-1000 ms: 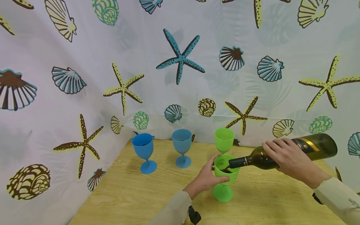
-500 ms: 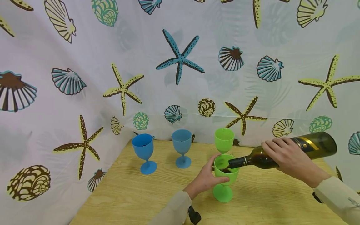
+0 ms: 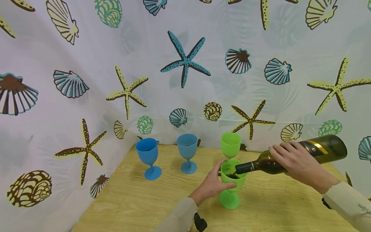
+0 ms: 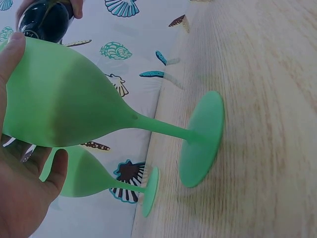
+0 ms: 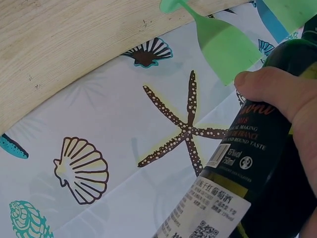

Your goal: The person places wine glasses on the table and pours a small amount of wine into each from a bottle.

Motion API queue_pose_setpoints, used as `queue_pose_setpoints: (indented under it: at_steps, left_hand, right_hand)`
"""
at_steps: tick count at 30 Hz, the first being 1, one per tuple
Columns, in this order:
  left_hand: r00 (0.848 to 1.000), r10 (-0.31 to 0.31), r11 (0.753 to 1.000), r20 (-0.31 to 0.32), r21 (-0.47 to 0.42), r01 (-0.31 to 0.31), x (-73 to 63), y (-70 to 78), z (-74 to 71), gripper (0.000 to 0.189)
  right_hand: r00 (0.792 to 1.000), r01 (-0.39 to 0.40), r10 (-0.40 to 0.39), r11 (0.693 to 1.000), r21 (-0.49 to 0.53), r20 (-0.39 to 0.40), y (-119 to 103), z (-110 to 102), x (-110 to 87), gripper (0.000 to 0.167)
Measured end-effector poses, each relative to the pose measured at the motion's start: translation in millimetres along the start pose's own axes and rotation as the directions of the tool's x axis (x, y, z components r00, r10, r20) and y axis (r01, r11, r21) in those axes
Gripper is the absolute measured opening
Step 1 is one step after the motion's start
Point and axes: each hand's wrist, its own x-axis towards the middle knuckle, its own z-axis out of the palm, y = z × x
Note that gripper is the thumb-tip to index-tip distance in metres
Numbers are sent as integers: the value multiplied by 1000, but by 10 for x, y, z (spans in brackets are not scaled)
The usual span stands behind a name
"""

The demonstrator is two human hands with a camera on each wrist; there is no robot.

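Note:
My left hand (image 3: pixel 211 184) grips the bowl of the nearer green goblet (image 3: pixel 233 184), thumb at the front and fingers behind; its foot rests on the table. In my right hand (image 3: pixel 298 164) is a dark wine bottle (image 3: pixel 327 149), tilted with its mouth just inside that goblet's rim. A thin stream of dark liquid runs from the mouth into dark liquid in the bowl. The left wrist view shows the goblet's stem and foot (image 4: pixel 202 141) upright on the wood. In the right wrist view, my thumb (image 5: pixel 270 87) lies along the bottle's labelled side (image 5: pixel 237 148).
A second green goblet (image 3: pixel 231 143) stands right behind the held one. To the left are a darker blue goblet (image 3: pixel 147 154), with dark liquid inside, and a lighter blue goblet (image 3: pixel 187 146). A seashell-patterned curtain (image 3: pixel 145 48) hangs behind the wooden table (image 3: pixel 130 199).
The bottle's base has risen slightly, steepening its tilt, while liquid keeps flowing. The dark pool in the green goblet looks a little larger. My left hand has stayed in place.

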Motion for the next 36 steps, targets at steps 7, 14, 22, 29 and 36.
queue_pose_setpoints:
  at_steps: [7,14,22,29,36]
  left_hand:
    - [1000,1,1000,1,3,-1,-3,2,3,84]
    - [1000,-3,1000,-3,5,3,-9,3,10,85]
    - [1000,-6,1000,-2,1,6,-7,23,-2,85]
    - [1000,-14,1000,1,-16,14,8,35,-12,85]
    - [1000,-14,1000,5,-20,14,12,-2,-6,84]
  right_hand:
    - [1000,0,0,1000,-5,-2,2,2,6,53]
    - [1000,6,-6,1000,-4,6,4,7,-5,54]
    - [1000,5,-5,1000,-7,5,11,1,-2,55]
    - [1000,8,-8,1000,-6,18,20,-15,16,55]
    - [997,0,0,1000,8,78,12,-23,8,70]
